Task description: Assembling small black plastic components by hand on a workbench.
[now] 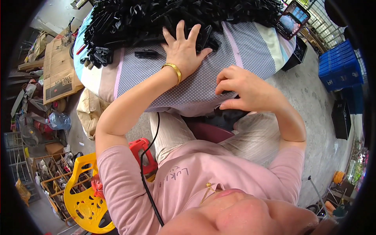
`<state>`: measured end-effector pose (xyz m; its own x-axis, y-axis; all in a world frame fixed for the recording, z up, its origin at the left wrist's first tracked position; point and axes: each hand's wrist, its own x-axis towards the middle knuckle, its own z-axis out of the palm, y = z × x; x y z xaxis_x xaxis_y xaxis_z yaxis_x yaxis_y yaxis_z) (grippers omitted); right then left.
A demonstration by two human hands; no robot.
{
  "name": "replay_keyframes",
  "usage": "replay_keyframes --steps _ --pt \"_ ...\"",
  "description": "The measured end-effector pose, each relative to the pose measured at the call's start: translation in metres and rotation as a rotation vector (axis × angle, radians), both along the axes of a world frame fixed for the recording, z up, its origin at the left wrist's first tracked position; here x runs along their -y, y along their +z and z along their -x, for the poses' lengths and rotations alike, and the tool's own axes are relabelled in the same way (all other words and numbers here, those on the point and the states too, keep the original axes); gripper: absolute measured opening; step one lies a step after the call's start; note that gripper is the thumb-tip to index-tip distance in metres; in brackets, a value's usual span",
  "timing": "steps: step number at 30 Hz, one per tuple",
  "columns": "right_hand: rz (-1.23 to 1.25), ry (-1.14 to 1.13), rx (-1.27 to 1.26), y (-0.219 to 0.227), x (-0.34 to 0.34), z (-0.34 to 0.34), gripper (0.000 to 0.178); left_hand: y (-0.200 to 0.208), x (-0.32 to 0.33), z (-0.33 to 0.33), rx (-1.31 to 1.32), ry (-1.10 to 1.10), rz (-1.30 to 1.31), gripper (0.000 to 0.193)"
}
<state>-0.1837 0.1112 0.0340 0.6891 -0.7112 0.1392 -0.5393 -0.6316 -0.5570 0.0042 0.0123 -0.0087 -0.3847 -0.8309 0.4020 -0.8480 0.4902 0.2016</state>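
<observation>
here, left hand (183,53) splayed, empty, against black pile (133,19); right hand (244,90) half-curled, hold unclear; phone (292,19) far right, chair (71,196) left.

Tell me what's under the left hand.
The left hand spreads over the near edge of the black pile and the dotted cloth. Anything directly beneath it is covered and can't be seen.

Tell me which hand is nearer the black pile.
Left. The left hand is spread at the near edge of the black pile, fingers over it; the right hand is apart from it, at the near edge of the table.
</observation>
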Motion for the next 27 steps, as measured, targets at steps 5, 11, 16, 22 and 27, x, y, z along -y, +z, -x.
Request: replay_keyframes --steps 5,11,16,22,27 --pt "0.055 -0.354 0.270 -0.007 0.032 0.011 0.023 0.005 0.004 0.008 0.061 0.037 -0.014 0.074" --pt "0.529 -0.436 0.140 -0.046 0.070 0.009 0.033 0.040 0.003 0.008 0.351 -0.052 -0.083 0.081" --pt "0.560 -0.453 0.109 -0.049 0.071 -0.002 0.025 0.041 -0.004 0.000 0.333 -0.082 -0.020 0.070" --pt "0.646 -0.405 0.090 -0.049 0.066 0.001 0.019 0.031 -0.006 0.000 0.277 -0.144 0.216 0.052" --pt "0.505 -0.404 0.084 -0.028 0.051 0.014 0.010 0.021 -0.004 0.005 0.110 -0.281 0.283 0.025"
